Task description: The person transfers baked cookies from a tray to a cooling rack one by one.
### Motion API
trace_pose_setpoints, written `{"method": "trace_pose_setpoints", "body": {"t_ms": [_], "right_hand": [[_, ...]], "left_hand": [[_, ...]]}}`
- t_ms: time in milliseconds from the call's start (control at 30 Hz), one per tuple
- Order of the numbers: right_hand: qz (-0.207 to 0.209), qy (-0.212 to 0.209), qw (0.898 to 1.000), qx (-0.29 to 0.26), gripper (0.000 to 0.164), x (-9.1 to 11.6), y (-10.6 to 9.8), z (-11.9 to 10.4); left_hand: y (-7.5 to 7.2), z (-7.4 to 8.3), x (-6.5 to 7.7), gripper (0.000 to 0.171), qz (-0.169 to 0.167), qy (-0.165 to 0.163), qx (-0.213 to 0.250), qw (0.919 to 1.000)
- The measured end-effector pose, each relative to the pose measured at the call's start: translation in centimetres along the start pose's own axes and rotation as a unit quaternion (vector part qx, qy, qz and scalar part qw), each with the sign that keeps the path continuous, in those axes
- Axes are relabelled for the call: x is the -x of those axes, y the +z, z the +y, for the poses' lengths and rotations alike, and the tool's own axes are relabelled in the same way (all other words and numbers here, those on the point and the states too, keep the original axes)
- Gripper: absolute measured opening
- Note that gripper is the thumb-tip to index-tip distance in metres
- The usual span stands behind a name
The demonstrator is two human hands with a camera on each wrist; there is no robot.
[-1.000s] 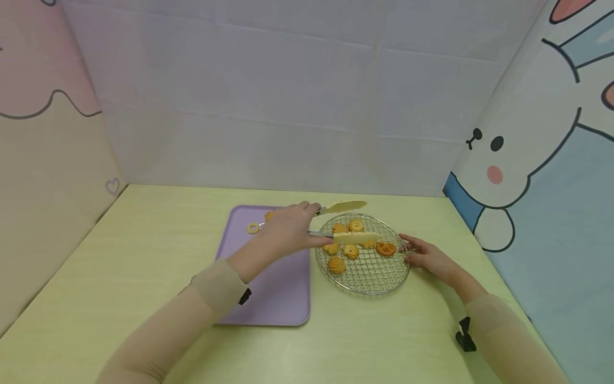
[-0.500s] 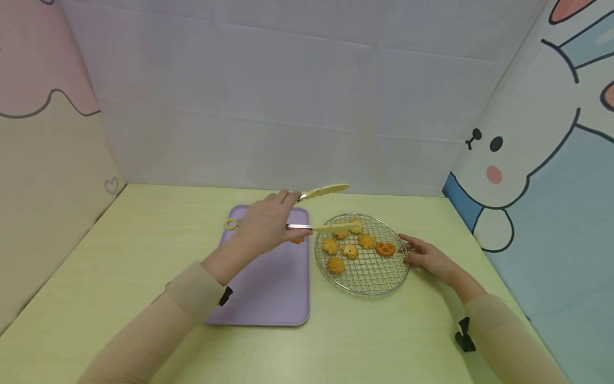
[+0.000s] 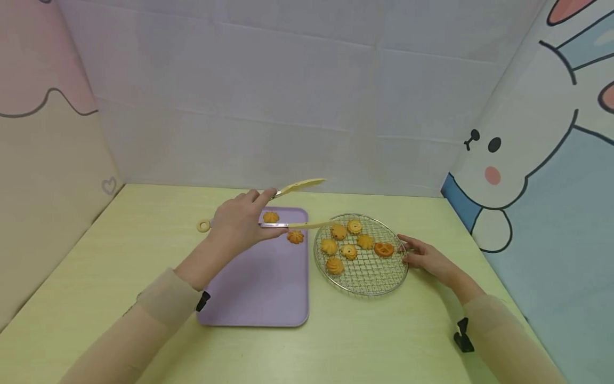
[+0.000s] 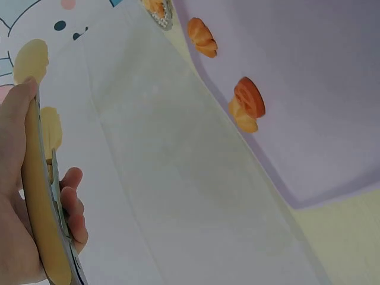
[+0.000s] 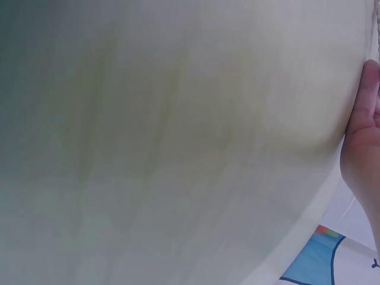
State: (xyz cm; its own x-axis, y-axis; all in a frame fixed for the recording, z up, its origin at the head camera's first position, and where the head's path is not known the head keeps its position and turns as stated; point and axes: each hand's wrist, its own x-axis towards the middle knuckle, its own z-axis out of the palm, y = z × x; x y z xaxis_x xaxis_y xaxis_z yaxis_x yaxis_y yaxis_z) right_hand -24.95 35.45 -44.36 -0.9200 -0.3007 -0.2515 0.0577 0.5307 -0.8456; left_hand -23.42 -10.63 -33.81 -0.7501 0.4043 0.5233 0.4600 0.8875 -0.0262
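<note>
No words, labels, brands or numbers are showing legibly in any view. In the head view, a small lilac heart outline [image 3: 109, 185], a plain printed sign, is sitting at about nine o'clock on the cream wall panel [image 3: 48, 208], near the table [image 3: 144, 213].

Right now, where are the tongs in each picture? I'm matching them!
Head: the tongs are in the left hand, just left of the middle.
Left wrist: tongs along the left edge, from upper left to bottom.
Right wrist: not in it.
Shared landmark: the rabbit drawing, at the right in head, top left in left wrist, partly at bottom right in right wrist.
</note>
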Motion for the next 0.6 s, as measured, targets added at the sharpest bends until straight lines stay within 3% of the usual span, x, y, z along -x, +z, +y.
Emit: {"method": "trace_pose_setpoints", "body": {"t_ms": [167, 367, 600], "right_hand": [[0.0, -0.002, 1.0, 0.001, 0.067, 0.0, 0.0, 0.1], [0.005, -0.002, 1.0, -0.002, 0.066, 0.0, 0.0, 0.1], [0.008, 0.0, 1.0, -0.002, 0.066, 0.0, 0.1, 0.2]], "left_hand": [[0.0, -1.5, 1.0, 0.083, -0.002, -0.02, 0.003, 0.9998], [-0.2, -3.0, 1.9, 0.086, -0.04, -0.057, 0.026, 0.9972], [0.0, -4.4, 2.8, 0.077, -0.097, -0.089, 0.051, 0.9899]]}}
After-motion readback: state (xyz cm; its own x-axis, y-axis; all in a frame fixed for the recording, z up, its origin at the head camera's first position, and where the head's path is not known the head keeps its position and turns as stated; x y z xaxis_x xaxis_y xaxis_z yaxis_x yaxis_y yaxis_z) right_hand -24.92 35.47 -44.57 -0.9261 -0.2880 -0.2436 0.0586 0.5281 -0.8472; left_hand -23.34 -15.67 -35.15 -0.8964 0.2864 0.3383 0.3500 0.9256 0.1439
